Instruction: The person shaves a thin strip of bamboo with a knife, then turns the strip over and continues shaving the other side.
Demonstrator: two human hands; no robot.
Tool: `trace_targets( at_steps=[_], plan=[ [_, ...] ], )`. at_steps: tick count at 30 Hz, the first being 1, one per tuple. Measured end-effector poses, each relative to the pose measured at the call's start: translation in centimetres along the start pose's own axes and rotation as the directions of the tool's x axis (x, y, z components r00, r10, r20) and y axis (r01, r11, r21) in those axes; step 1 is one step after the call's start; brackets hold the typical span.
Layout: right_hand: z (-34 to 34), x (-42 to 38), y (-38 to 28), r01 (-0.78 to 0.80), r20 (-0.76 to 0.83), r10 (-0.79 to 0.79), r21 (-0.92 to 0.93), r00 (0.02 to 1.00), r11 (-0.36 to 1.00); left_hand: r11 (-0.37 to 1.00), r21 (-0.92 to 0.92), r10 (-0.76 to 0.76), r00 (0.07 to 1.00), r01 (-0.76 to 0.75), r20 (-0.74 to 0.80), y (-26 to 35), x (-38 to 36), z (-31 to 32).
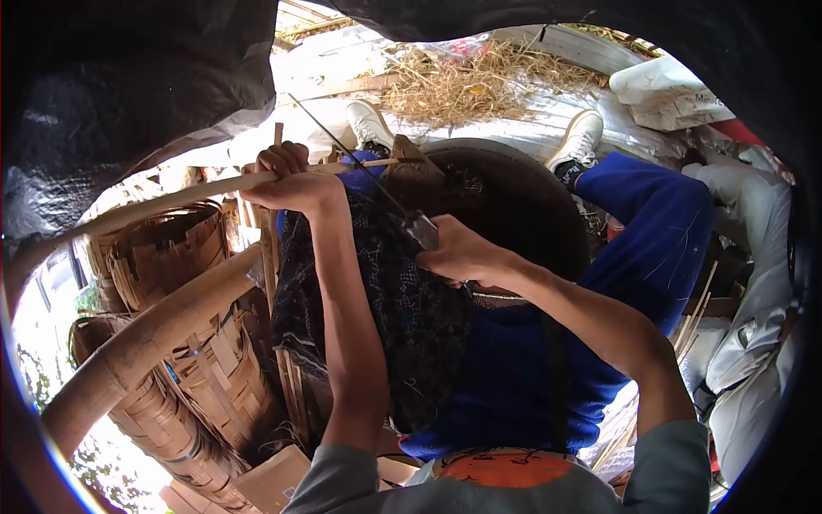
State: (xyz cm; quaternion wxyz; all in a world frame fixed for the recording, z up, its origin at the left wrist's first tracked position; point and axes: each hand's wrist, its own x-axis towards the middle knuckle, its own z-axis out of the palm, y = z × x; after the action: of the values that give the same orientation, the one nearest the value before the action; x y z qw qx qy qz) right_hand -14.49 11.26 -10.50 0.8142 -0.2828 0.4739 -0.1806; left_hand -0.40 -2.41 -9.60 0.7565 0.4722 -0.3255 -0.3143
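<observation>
My left hand [282,176] is closed around a long bamboo strip [184,197], which runs from the far left toward the middle. In my right hand [462,250] is the handle end of a long, narrow-bladed knife [338,141]. Its blade points up and left and crosses the strip just right of my left hand. A dark patterned cloth [377,283] lies over my left thigh, under both forearms. Beyond my right hand is a large, dark round object [514,193] between my legs.
Woven baskets [205,368] stand at the left, with a thick bamboo pole [154,334] slanting across them. Straw [471,81] is heaped on the pale ground sheet ahead. Black plastic [137,94] hangs at upper left. White sacks [745,257] line the right side.
</observation>
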Motion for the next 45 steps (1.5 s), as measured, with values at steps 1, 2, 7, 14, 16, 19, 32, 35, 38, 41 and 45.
trace_targets(
  at_steps=[1, 2, 7, 14, 16, 19, 32, 35, 38, 41, 45],
  plan=[
    [0.0, -0.3, -0.4, 0.032, 0.013, -0.032, -0.023, 0.999, 0.999, 1.000, 0.005, -0.005, 1.000, 0.005, -0.002, 0.1, -0.1, 0.2],
    [-0.1, -0.3, -0.3, 0.075, 0.010, -0.075, 0.038, 0.997, 0.996, 0.999, 0.026, -0.032, 0.998, 0.034, -0.052, 0.2, -0.1, 0.3],
    [-0.3, 0.2, 0.8, 0.247, -0.029, -0.246, 0.019, 0.969, 0.969, 0.997, 0.012, -0.072, 0.996, 0.073, -0.056, -0.2, 0.5, 0.0],
    [-1.5, 0.1, 0.5, 0.113, -0.037, -0.110, 0.072, 0.993, 0.991, 0.999, 0.022, -0.043, 0.987, 0.047, -0.153, -0.3, 0.0, 0.6],
    [-1.9, -0.3, -0.5, 0.189, 0.001, -0.189, 0.053, 0.982, 0.981, 0.998, 0.036, -0.045, 0.992, 0.049, -0.118, -0.6, 0.2, 0.7],
    [-1.1, -0.1, 0.3, 0.243, 0.050, -0.247, 0.074, 0.968, 0.967, 0.993, 0.099, -0.047, 0.994, 0.057, -0.100, -0.2, 0.4, 0.7],
    [-0.5, 1.2, 3.1, 0.077, 0.040, -0.078, 0.035, 0.996, 0.996, 0.997, 0.076, -0.020, 0.988, 0.032, -0.155, -0.9, 0.0, 1.6],
    [-1.2, 0.8, 1.5, 0.006, 0.038, -0.006, -0.012, 0.999, 1.000, 0.999, 0.020, -0.043, 0.990, 0.046, -0.136, -0.7, 0.2, 0.8],
    [-1.5, -0.7, -1.0, 0.124, 0.004, -0.124, -0.112, 0.992, 0.986, 0.999, 0.037, -0.026, 0.997, 0.028, -0.067, -1.1, 0.8, 0.1],
    [-0.6, -0.8, -0.2, 0.099, 0.045, -0.097, -0.031, 0.994, 0.995, 0.998, 0.058, -0.001, 0.989, 0.009, -0.146, -0.9, 0.5, 0.8],
    [-0.8, 1.2, 2.7, -0.029, -0.009, 0.029, -0.010, 1.000, 1.000, 0.996, -0.023, -0.087, 0.973, 0.084, -0.215, -1.0, 1.4, 0.3]
  ],
)
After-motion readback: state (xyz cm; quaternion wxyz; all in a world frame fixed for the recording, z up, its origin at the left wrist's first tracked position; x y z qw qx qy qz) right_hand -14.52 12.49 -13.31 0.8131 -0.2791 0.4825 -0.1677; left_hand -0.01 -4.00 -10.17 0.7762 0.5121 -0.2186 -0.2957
